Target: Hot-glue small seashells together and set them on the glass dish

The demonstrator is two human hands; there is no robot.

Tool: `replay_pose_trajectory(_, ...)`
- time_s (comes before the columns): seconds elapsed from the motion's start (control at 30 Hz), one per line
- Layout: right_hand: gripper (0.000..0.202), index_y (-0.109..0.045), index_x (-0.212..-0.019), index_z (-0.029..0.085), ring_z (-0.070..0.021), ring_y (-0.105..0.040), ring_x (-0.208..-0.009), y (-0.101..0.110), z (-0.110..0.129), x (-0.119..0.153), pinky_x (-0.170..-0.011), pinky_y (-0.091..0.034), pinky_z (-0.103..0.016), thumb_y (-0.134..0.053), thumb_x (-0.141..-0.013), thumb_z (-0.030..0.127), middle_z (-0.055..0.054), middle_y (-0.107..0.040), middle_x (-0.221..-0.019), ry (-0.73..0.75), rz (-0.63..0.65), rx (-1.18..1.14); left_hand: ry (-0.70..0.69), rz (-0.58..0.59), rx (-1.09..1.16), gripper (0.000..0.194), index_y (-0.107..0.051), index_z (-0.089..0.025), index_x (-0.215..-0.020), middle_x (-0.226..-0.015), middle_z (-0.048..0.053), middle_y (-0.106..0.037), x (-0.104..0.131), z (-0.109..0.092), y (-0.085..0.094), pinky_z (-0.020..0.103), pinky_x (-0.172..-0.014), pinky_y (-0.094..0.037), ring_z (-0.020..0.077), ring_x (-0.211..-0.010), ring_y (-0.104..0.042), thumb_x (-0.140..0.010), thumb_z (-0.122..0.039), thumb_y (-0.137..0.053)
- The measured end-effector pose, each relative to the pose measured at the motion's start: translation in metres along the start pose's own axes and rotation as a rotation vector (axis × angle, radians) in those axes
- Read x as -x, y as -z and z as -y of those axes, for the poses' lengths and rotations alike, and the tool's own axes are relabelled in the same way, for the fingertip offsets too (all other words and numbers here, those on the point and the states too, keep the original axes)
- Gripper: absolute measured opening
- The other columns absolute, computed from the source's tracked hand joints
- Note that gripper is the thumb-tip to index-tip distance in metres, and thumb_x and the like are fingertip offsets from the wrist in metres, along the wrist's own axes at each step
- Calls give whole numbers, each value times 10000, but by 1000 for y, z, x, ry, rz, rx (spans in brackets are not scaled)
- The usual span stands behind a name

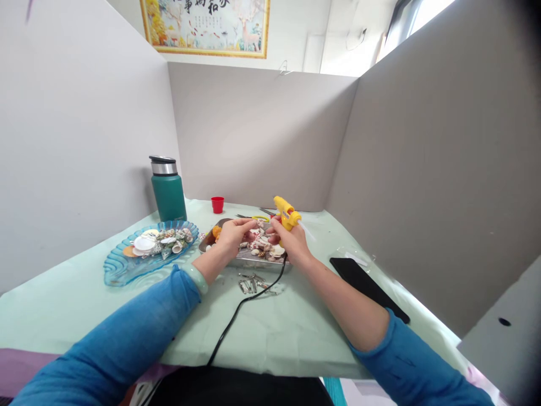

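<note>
My right hand (291,241) is wrapped round the handle of a yellow hot glue gun (285,212), whose nozzle tilts up and away to the left. A clear glue stick pokes from its back, and a black cord (243,303) runs down from it to the table's front edge. Close to its left, my left hand (235,235) has thumb and fingers pinched together; whatever is between them is too small to make out. Both hands hover over a metal tray (257,263) of seashells (265,248), with something orange at its left end.
Metal clips (252,283) lie in front of the tray. A blue scalloped dish (122,273) with shells, a green bottle (168,194) and a red cup (217,204) stand left. Yellow-handled scissors (258,218) lie behind; a black slab (367,287) lies right. Grey panels (262,135) enclose the table.
</note>
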State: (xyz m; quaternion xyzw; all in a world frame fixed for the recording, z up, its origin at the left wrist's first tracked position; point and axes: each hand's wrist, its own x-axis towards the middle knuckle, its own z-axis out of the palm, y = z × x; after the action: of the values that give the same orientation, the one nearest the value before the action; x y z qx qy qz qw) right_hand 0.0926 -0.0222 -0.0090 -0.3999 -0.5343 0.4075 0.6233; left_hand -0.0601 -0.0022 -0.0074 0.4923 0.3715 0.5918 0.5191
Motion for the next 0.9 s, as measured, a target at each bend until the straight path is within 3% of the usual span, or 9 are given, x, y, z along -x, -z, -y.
replay_pose_trajectory(0.1,293,-555,-858,188,-89,-551,-453,1,0,0,-453,-446,-209,-682,-697,397,18,-630,-641,-53,-59,-47,79,31,76,225,-684,-95,-765,-712,45,-662,-1,-1,2,208,-469,-456,55,-442,-512,-625,-241,-783)
replay_pose_trajectory(0.27,267,-560,-841,184,-76,-521,-431,1,-4,-1,-442,-422,-202,-684,-675,351,34,-617,-619,-54,-51,-69,168,112,118,203,-691,-86,-811,-727,63,-664,-1,-1,3,200,-485,-487,63,-471,-546,-671,-210,-768)
replay_pose_trajectory(0.9,240,-573,-823,184,-80,-510,-436,2,-1,2,-453,-415,-217,-676,-670,337,27,-625,-637,-42,-7,-21,149,120,98,276,-692,-98,-798,-704,46,-663,-4,4,4,197,-502,-493,59,-467,-547,-625,-279,-809)
